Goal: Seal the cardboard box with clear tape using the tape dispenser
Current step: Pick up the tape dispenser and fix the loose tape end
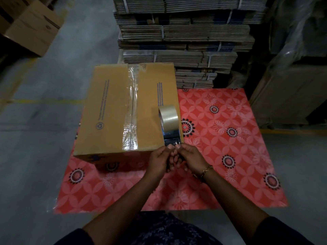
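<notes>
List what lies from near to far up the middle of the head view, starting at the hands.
hands → tape roll → far edge of the cardboard box → stacked flat cartons

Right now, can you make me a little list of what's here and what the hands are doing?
box: cardboard box, flaps closed, on the red flowery mat
seam: clear tape strip along the middle
tape roll: tape roll above the box's right side
left hand: left hand pinching the tape end
right hand: right hand pinching it too
behind: stack of flat cartons
</notes>
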The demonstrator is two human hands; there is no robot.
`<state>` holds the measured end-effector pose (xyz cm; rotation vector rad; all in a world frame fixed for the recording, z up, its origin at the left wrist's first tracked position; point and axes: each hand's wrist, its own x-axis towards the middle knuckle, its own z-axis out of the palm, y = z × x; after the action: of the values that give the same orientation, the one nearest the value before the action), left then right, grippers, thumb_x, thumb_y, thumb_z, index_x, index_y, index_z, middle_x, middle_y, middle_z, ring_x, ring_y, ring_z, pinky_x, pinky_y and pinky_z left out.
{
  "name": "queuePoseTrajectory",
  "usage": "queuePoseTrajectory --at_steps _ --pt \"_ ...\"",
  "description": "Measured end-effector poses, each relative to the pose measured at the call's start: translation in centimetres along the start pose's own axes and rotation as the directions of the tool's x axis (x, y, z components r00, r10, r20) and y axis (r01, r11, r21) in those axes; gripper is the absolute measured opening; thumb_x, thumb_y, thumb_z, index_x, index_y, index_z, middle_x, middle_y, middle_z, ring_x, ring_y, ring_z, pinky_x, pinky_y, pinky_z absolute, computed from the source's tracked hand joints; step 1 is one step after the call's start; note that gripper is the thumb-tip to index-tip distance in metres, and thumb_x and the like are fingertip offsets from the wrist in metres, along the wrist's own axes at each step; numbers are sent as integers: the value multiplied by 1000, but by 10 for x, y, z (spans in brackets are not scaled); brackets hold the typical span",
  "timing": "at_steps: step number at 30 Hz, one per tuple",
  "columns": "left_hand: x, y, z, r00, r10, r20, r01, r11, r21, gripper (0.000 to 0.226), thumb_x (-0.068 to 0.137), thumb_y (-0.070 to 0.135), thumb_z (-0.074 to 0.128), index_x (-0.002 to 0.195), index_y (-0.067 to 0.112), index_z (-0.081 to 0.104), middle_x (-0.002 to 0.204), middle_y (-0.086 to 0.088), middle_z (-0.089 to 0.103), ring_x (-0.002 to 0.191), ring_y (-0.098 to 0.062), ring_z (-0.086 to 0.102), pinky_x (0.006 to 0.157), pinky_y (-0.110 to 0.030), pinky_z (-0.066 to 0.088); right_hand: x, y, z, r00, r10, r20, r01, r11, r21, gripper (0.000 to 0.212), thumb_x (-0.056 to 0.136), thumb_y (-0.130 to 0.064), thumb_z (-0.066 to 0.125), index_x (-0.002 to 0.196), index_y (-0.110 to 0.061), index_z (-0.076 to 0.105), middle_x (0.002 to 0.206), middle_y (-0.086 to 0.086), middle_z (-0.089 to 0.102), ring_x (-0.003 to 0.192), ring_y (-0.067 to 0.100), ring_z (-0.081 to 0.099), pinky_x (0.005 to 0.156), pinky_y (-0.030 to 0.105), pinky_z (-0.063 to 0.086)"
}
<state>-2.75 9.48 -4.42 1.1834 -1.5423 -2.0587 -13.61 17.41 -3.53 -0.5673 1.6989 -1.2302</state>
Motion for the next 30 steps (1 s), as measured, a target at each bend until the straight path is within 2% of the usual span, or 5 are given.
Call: queuePoseTrajectory --at_steps 7,11,19,25,30 --pt "2 9 -21 972 -151 177 132 984 117 28 106 22 48 85 11 63 61 -4 62 51 -21 59 47 -19 40 8 9 -18 994 42 101 -36 998 -58 32 100 -11 44 82 -16 70 70 6 71 63 31 61 59 37 42" --pt "6 9 -43 954 -164 253 59 924 378 23 105 12 49 99 10 71 74 -9 69 58 -23 66 46 -22 46 7 8 -28 985 -119 -125 63 924 -376 15 89 -16 56 81 -18 68 63 -3 68 54 15 59 60 33 48" --pt "17 23 -68 931 363 38 -302 707 640 18 84 39 54 92 30 67 79 12 73 69 -7 67 63 -30 49 32 -13 1 927 -298 -229 82 754 -652 93 70 -74 63 143 -24 35 137 0 49 121 19 52 88 41 54" --pt "50 28 -47 818 571 62 -442 556 704 27 89 23 51 109 13 65 109 -3 66 104 -23 59 88 -42 49 42 -28 14 891 -328 -313 -7 681 -732 69 65 -71 60 112 -22 48 112 1 55 102 26 59 70 41 54" --pt "74 30 -16 776 611 156 -466 390 794 31 90 26 49 116 15 64 124 -6 64 113 -31 58 91 -48 47 32 -19 -20 870 -219 -441 -27 873 -487 70 63 -58 73 120 -21 55 110 -3 64 95 19 61 70 33 48"
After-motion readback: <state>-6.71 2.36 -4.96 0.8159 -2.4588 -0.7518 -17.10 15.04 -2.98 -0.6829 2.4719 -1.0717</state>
